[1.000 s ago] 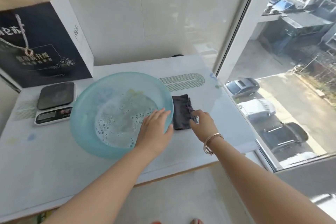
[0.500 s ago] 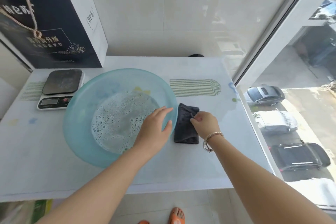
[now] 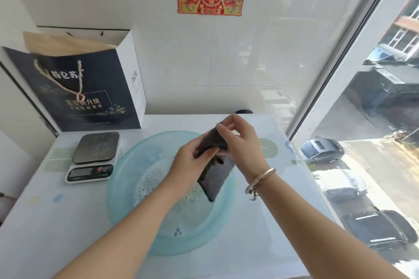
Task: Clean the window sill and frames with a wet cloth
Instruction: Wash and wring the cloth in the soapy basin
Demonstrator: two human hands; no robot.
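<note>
Fingers of both hands pinching dark cloth (image 3: pixel 214 173) above soapy basin (image 3: pixel 127 190), scale (image 3: pixel 95 156) and bag (image 3: pixel 90 90) nearby.

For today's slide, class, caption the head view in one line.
Both hands, left hand and right hand, hold a dark cloth above the soapy blue basin.

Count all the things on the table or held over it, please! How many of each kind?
cloth: 1
basin: 1
kitchen scale: 1
paper bag: 1
Total: 4
</note>
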